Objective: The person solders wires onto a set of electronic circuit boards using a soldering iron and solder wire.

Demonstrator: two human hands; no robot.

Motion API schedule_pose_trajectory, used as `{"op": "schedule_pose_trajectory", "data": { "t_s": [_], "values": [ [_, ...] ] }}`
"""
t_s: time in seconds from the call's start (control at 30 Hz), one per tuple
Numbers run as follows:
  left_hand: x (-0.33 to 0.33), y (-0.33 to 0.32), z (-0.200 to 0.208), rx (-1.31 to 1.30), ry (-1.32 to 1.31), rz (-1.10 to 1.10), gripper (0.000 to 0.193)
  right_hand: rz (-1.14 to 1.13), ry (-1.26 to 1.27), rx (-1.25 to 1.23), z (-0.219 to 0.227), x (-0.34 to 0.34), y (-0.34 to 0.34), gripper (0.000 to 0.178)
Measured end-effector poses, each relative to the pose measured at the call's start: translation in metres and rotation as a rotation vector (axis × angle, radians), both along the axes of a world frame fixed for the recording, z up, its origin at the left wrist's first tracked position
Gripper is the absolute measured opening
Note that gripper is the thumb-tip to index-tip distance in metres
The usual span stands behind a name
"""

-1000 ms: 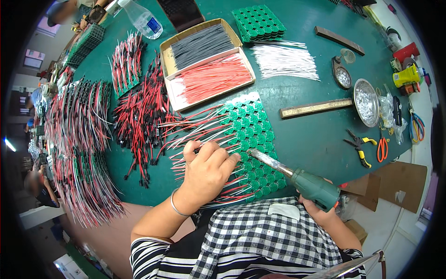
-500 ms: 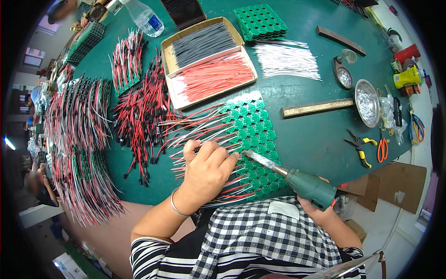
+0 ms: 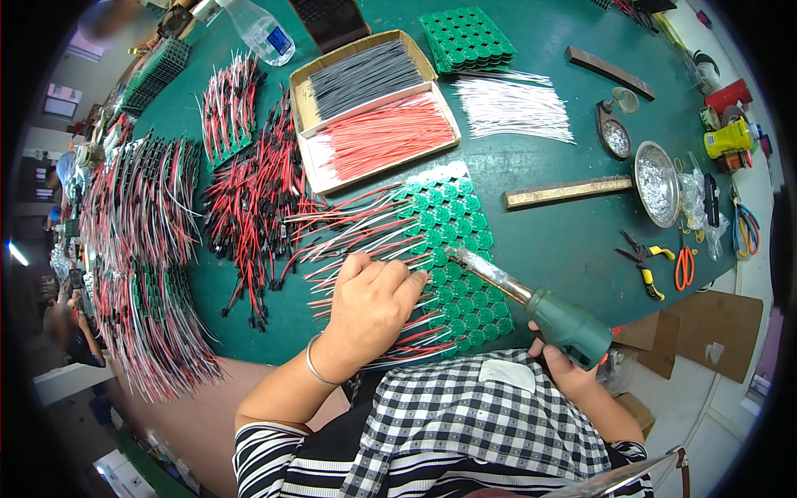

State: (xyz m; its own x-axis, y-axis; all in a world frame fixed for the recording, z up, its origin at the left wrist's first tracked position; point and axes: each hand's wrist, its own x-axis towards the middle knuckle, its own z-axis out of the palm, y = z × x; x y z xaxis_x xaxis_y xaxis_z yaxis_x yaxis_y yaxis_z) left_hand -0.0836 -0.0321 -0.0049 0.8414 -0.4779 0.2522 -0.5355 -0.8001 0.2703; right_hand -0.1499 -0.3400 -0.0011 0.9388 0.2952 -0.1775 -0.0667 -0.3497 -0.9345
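Observation:
My left hand (image 3: 374,303) is closed in a pinch over the green circuit board panel (image 3: 461,278), its fingertips on a thin wire at the panel's left part. Red and white wires (image 3: 357,228) fan out leftward from the panel, several passing under this hand. My right hand (image 3: 569,369) is wrapped round the green handle of a soldering iron (image 3: 573,328). The iron's metal tip points up and left, just over the panel, a little right of and above my left fingertips. Whether the tip touches the panel I cannot tell.
A carton (image 3: 452,137) holds black and red wires; white wires (image 3: 515,108) lie beside stacked green panels (image 3: 465,37). Wired bundles (image 3: 141,207) fill the left. At right are a metal bowl (image 3: 656,183), a bar (image 3: 569,192), pliers (image 3: 641,261) and scissors (image 3: 683,266).
The soldering iron has shifted up and right, its tip drawing away from my left fingertips. My right hand's grip has changed slightly. My left hand has hardly moved.

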Motion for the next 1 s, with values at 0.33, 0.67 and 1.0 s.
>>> {"op": "schedule_pose_trajectory", "data": {
  "t_s": [0.33, 0.67, 1.0],
  "values": [
    [-0.002, -0.008, -0.005, -0.114, 0.062, -0.014, 0.021, -0.23, 0.154, 0.531, -0.003, 0.006, 0.017, 0.039],
    [0.0, -0.014, -0.009, -0.158, 0.044, -0.007, 0.021, -0.269, 0.167, 0.569, -0.004, 0.017, 0.027, 0.04],
    [-0.03, -0.002, 0.018, -0.281, 0.275, -0.147, 0.018, -0.368, 0.244, 0.581, 0.0, 0.019, 0.022, 0.046]
  ]
}}
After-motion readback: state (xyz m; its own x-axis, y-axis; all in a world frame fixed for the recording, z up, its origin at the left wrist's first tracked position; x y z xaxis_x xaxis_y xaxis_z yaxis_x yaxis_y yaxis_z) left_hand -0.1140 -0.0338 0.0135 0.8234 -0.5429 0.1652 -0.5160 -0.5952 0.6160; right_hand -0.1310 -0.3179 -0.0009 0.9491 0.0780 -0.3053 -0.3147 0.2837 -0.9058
